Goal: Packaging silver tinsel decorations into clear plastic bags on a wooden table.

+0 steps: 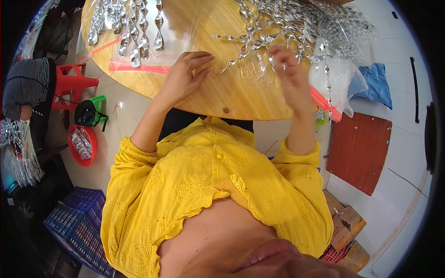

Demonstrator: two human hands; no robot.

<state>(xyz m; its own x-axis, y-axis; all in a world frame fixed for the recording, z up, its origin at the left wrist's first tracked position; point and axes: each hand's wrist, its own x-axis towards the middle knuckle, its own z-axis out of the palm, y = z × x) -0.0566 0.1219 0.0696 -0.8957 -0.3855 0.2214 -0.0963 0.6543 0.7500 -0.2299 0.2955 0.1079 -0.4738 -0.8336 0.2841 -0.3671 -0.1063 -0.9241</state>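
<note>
My left hand (pixel 186 78) is over the wooden round table (pixel 225 99) near its front edge, fingers and thumb apart, with nothing visible between them. To the right, my right hand (pixel 293 76) is raised at the pile of silver twisted spirals (pixel 296 28). Its fingers are smeared by motion, and a shiny bit shows at their tips; whether they grip it I cannot tell. Between the hands lie clear thin threads (pixel 252 72) and a single twisted silver spiral (pixel 232 63). Beyond my left hand, several silver spirals (pixel 143 34) rest in a row on a clear plastic sheet (pixel 178 34).
Pink plastic strips (pixel 139 68) edge the sheet. A clear bag (pixel 340 76) hangs over the table's right side, with a blue bag (pixel 376 85) beyond. At left are a red stool (pixel 74 85), a red basin (pixel 95 139), blue crates (pixel 76 222) and another person's striped sleeve (pixel 28 83).
</note>
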